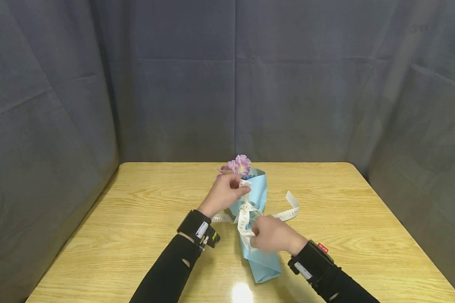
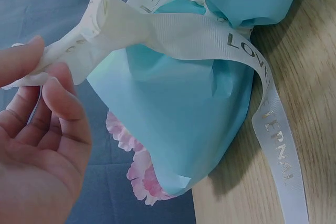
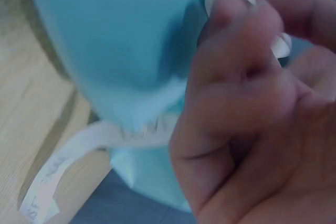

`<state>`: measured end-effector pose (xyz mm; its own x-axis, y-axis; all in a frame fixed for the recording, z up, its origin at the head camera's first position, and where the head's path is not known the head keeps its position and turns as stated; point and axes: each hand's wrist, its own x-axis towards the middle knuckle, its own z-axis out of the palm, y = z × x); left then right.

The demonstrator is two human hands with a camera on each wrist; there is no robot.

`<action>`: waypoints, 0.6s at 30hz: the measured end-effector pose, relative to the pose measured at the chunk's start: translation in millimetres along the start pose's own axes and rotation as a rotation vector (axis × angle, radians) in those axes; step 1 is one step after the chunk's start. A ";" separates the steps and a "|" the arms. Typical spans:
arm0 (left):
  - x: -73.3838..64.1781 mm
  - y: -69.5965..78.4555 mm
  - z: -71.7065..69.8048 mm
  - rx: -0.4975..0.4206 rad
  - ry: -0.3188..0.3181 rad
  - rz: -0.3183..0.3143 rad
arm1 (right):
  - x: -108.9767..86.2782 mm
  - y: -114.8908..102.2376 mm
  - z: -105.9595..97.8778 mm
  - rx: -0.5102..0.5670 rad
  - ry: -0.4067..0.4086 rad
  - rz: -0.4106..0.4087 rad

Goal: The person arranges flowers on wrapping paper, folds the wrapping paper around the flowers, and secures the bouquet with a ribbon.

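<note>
A small bouquet wrapped in light blue paper [image 1: 258, 191] lies on the table, its pink-purple flowers [image 1: 239, 165] pointing away from me. White printed ribbon [image 1: 244, 216] is tied around the middle of the wrap in a bow-like knot. My left hand [image 1: 224, 194] pinches a ribbon loop above the knot, between thumb and fingers; the left wrist view shows this ribbon [image 2: 121, 22] bunched at the fingertips. Below the knot, my right hand [image 1: 271, 235] grips another part of the ribbon with curled fingers, blurred in the right wrist view. Loose ribbon tails [image 1: 288, 213] extend to both sides.
The wooden table [image 1: 155, 189] has rounded far corners. Grey cloth [image 1: 182, 105] hangs behind it and along both sides. Black bands with small devices [image 1: 199, 229] sit on both wrists, and a bright reflection shows near the front edge.
</note>
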<state>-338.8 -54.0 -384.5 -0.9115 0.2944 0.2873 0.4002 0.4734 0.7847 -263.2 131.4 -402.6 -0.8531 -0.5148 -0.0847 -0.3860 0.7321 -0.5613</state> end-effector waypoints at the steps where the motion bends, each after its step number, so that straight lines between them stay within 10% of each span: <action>1: -0.6 -0.6 -1.0 -0.004 0.003 -0.002 | 0.9 3.4 -6.0 0.057 0.007 0.010; 11: -11.7 -18.0 -21.4 -0.017 0.067 -0.064 | 7.2 61.6 -53.5 0.621 0.236 0.115; 18: -25.9 -31.7 -34.6 -0.044 0.057 -0.117 | 6.1 99.3 -57.9 0.708 0.300 0.197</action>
<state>-331.2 -105.4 -397.8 -0.9562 0.1908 0.2220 0.2872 0.4645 0.8377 -327.0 226.8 -411.2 -0.9795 -0.1895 -0.0682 0.0111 0.2874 -0.9577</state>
